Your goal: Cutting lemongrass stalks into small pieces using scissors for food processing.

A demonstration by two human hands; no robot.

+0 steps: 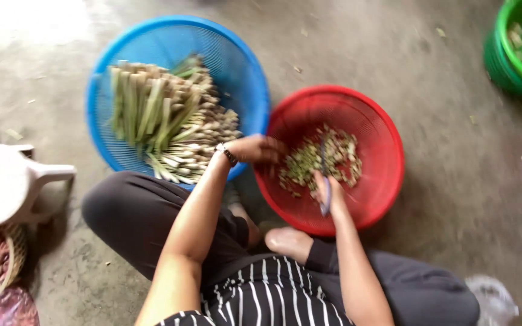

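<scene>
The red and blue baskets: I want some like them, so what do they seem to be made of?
The red basket and blue basket both look like moulded plastic: bright uniform colour, a smooth thick rim and fine mesh walls. The picture is blurred, so the finish is hard to judge; it seems slightly glossy. The white stool looks like plastic too, smooth and matt.

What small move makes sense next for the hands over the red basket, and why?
Probably the left hand should reach back to the stalks in the blue basket: it looks empty, though blurred, while the right hand holds a knife over the red basket.
</scene>
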